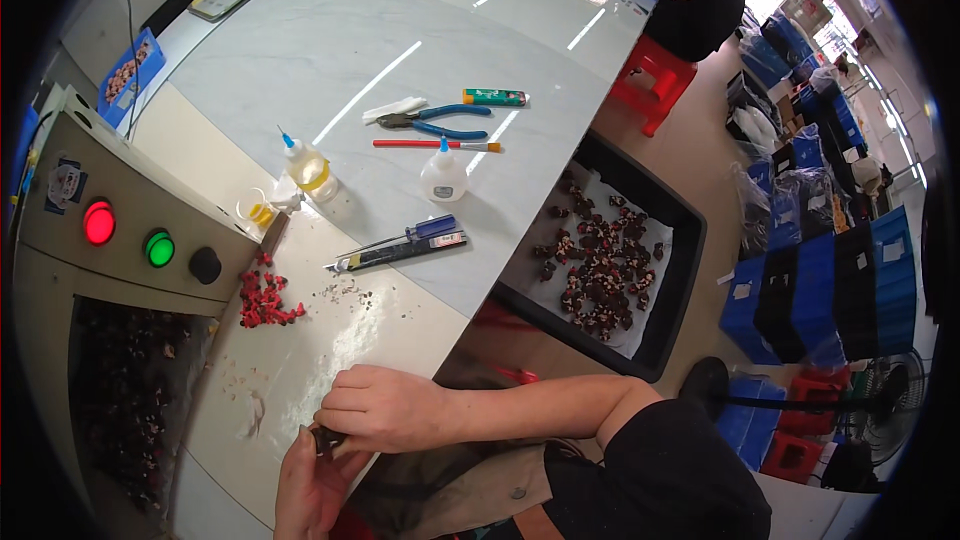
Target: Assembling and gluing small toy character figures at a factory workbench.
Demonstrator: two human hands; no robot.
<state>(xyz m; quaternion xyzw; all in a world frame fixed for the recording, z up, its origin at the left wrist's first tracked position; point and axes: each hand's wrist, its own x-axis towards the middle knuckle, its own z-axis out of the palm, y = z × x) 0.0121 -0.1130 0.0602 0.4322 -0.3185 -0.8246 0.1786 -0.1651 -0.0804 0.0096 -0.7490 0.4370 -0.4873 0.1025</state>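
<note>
My right hand [375, 408] is curled at the near edge of the table, its fingertips closed on a small dark brown piece [324, 440]. Below it, my left hand [308, 488] pinches the same piece between thumb and fingers. Most of the piece is covered by my fingers, so its exact kind does not show. Just ahead lie a pile of small red pieces [265, 297] and scattered crumbs [343, 292]. A crumpled white scrap [253, 414] rests to the left of my hands.
Farther up stand two dropper bottles [312, 172], with pliers [435, 124], a paintbrush [430, 145], a screwdriver [415, 232] and a cutter knife [400, 251]. A machine with lit buttons [128, 232] borders the left. Right of the table, a black tray [680, 275] holds dark clusters. Another person [705, 0] sits beyond.
</note>
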